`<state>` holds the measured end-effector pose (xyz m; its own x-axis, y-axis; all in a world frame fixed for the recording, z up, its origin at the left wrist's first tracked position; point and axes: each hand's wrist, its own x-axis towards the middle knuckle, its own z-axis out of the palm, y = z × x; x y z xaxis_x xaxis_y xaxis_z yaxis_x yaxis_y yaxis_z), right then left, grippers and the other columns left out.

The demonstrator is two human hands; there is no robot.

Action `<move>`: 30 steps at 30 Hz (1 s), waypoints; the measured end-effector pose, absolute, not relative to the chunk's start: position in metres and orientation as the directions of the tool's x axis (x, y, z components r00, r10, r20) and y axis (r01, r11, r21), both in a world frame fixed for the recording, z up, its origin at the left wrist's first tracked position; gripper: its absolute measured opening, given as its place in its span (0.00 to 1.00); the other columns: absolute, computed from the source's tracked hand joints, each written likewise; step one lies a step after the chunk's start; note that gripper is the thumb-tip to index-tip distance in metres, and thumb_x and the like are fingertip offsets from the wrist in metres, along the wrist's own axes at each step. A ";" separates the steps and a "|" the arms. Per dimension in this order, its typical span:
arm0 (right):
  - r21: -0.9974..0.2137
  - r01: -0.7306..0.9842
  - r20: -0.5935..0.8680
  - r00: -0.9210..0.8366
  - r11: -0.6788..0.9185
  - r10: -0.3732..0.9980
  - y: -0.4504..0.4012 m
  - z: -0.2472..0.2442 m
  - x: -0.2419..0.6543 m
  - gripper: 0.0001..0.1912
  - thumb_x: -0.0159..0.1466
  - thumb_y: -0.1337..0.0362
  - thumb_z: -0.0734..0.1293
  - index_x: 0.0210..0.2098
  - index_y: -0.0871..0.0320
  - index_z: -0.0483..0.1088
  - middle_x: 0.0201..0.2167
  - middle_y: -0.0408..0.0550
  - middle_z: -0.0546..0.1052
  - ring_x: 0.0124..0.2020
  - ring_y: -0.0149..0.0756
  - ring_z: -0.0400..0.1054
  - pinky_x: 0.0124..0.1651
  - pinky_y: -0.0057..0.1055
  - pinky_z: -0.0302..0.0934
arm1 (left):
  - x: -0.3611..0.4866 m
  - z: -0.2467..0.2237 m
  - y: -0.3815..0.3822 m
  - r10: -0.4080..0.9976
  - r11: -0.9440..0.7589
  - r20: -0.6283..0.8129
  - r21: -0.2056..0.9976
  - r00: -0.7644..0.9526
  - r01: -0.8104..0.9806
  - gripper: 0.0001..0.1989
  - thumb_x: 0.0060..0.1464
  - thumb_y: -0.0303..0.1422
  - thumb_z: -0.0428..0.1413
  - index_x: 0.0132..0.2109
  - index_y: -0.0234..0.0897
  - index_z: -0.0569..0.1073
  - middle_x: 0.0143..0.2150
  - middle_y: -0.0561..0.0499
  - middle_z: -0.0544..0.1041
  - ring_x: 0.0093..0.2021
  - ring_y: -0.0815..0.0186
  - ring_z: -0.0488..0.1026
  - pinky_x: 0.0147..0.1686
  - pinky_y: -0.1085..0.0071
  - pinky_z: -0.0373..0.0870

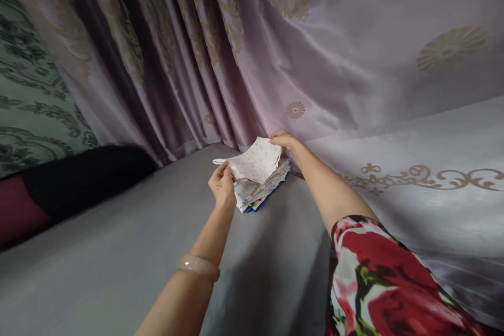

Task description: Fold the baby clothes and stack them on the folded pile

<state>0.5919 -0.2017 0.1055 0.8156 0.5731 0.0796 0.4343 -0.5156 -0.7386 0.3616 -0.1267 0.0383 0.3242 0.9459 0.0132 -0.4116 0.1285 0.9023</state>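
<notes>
A white cloth (pixel 258 160) with a faint print and a small loop at its left corner is spread between my two hands. My left hand (pixel 222 185) pinches its left side near the loop. At the far right corner, my right hand (pixel 284 140) grips the cloth's edge. Directly beneath lies a stack of folded cloths (pixel 255 191), mostly white, with blue and some yellow at the bottom. The held cloth hides the top of the stack. I cannot tell whether its underside touches the pile.
The stack rests on a grey covered surface (pixel 157 241). Lilac curtains (pixel 252 79) with gold patterns hang close behind it. A black and maroon padded shape (pixel 86 184) lies along the left, before green patterned wallpaper (pixel 35 84). White fabric with gold scrolls (pixel 425 178) hangs at right.
</notes>
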 end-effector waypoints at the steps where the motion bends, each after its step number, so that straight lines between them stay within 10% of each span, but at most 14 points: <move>1: -0.729 0.443 0.083 0.814 -0.521 0.575 -0.200 0.103 0.597 0.08 0.49 0.75 0.66 0.28 0.62 0.76 0.20 0.43 0.74 0.26 0.33 0.69 0.30 0.24 0.60 | 0.363 0.037 -0.128 0.947 0.138 0.004 0.897 0.321 -0.419 0.23 0.43 0.31 0.56 0.48 0.28 0.77 0.29 0.51 0.75 0.26 0.72 0.69 0.28 0.75 0.67; 12: -0.555 0.590 0.156 0.766 -0.586 0.624 -0.199 0.068 0.626 0.17 0.53 0.72 0.64 0.41 0.60 0.77 0.33 0.45 0.80 0.37 0.34 0.72 0.37 0.22 0.62 | 0.360 -0.004 -0.123 0.950 0.102 -0.022 0.965 0.313 -0.242 0.23 0.45 0.31 0.53 0.48 0.27 0.76 0.29 0.52 0.74 0.24 0.73 0.65 0.27 0.75 0.64; 22: -0.313 0.635 0.163 0.768 -0.706 0.619 -0.212 0.044 0.605 0.19 0.60 0.69 0.63 0.50 0.58 0.74 0.48 0.54 0.78 0.50 0.43 0.71 0.51 0.31 0.61 | 0.333 -0.026 -0.120 0.864 -0.316 0.278 0.949 0.419 0.022 0.19 0.50 0.40 0.54 0.44 0.32 0.78 0.36 0.45 0.74 0.34 0.63 0.72 0.37 0.67 0.71; 30: -0.166 0.721 0.218 0.692 -0.673 0.688 -0.195 0.045 0.559 0.21 0.68 0.66 0.55 0.56 0.62 0.69 0.59 0.62 0.69 0.63 0.49 0.57 0.64 0.41 0.45 | 0.277 -0.038 -0.101 0.782 -0.458 0.298 0.871 0.548 0.179 0.22 0.52 0.43 0.50 0.47 0.32 0.75 0.43 0.40 0.74 0.39 0.60 0.74 0.41 0.61 0.73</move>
